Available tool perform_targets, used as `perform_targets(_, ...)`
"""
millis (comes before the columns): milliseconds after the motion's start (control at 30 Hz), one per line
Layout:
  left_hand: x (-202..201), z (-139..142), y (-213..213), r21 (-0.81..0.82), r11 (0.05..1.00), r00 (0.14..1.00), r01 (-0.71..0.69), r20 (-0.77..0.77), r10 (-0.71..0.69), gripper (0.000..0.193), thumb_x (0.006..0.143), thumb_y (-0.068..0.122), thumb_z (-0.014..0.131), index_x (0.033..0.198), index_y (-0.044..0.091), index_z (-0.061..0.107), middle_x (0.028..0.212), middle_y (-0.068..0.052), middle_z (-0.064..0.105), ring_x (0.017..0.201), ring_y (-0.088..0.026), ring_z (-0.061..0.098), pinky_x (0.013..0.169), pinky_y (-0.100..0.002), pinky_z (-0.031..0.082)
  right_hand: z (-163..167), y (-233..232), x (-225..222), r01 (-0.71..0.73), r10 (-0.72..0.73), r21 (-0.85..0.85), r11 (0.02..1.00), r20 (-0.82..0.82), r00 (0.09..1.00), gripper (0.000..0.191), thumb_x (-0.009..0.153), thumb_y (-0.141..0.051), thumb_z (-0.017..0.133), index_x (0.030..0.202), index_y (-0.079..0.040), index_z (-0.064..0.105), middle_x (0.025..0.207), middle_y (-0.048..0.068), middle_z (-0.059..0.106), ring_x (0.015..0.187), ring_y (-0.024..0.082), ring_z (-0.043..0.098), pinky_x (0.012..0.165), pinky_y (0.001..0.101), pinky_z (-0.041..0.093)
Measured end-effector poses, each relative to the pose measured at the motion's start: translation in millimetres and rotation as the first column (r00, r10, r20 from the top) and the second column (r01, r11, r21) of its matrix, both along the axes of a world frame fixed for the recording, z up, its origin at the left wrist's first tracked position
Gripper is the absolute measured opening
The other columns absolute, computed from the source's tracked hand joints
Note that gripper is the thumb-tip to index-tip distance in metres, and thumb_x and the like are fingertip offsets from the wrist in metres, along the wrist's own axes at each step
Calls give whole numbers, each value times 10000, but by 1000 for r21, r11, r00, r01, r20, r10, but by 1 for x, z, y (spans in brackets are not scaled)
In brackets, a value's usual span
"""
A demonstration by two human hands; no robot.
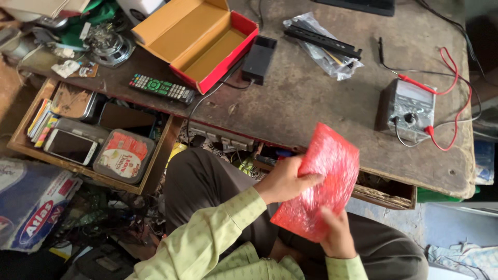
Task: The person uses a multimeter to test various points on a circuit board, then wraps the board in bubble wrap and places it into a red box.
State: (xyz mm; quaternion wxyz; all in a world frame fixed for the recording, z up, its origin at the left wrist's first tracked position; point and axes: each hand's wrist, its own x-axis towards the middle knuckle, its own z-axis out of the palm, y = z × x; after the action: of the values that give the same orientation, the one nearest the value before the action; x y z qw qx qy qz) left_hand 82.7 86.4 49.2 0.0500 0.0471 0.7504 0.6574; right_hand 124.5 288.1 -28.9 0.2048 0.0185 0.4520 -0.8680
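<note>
A red bubble-wrap pouch (324,179) hangs over my lap, in front of the worn wooden desk (311,98). My left hand (284,180) grips the pouch's left edge, thumb across its face. My right hand (337,236) holds the pouch's lower corner from below. Both sleeves are pale green. What the pouch holds is hidden.
On the desk lie an open red cardboard box (199,39), a remote control (161,88), a black adapter (259,57), a clear bag with black strips (324,44) and a grey meter with red leads (407,109). An open drawer (83,135) at left holds a phone and tins.
</note>
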Motion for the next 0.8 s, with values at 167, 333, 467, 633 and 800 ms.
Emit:
perform_targets(167, -30, 29, -90, -186, 626, 594, -757, -594, 542, 288, 893, 267, 780, 902, 28, 620, 838, -178, 688, 776, -367, 696, 714, -462, 549, -45, 3, 2, 60, -65, 147, 987, 30, 997, 495, 859, 37, 685, 1335, 3, 554, 1164, 116, 701, 988, 212, 705, 846, 384, 592)
perform_targets(333, -79, 72, -226, -602, 251, 576, -758, -436, 692, 706, 919, 367, 812, 1233, -153, 453, 938, -339, 719, 760, -427, 711, 744, -467, 569, -53, 4, 0, 76, -76, 73, 994, -5, 997, 447, 895, 10, 691, 1322, 8, 560, 1185, 120, 708, 1031, 221, 698, 901, 400, 573)
perform_targets(467, -104, 83, -228, -559, 512, 626, -652, -17, 780, 630, 883, 211, 767, 1243, -182, 430, 1015, -266, 710, 574, -259, 706, 515, -378, 580, -54, 0, 1, 54, -54, 19, 998, -10, 998, 458, 889, -27, 714, 1321, -9, 564, 1199, 106, 709, 1056, 215, 692, 921, 404, 567)
perform_targets(633, -113, 85, -216, -549, 435, 558, -713, -69, 827, 757, 847, -45, 638, 1381, -287, 160, 989, -295, 679, 574, -248, 735, 464, -339, 610, -48, 9, 8, 61, -62, -14, 998, -73, 995, 436, 914, -46, 732, 1321, 10, 584, 1198, 132, 715, 1063, 233, 686, 920, 407, 563)
perform_targets(800, -86, 86, -241, -532, 405, 649, -743, -427, 629, 899, 922, 30, 658, 1546, -248, 73, 989, -256, 717, 681, -280, 754, 636, -343, 628, -57, 14, 11, 155, -154, -101, 983, 19, 988, 383, 913, -79, 716, 1274, -32, 600, 1175, 86, 717, 1042, 192, 675, 945, 386, 547)
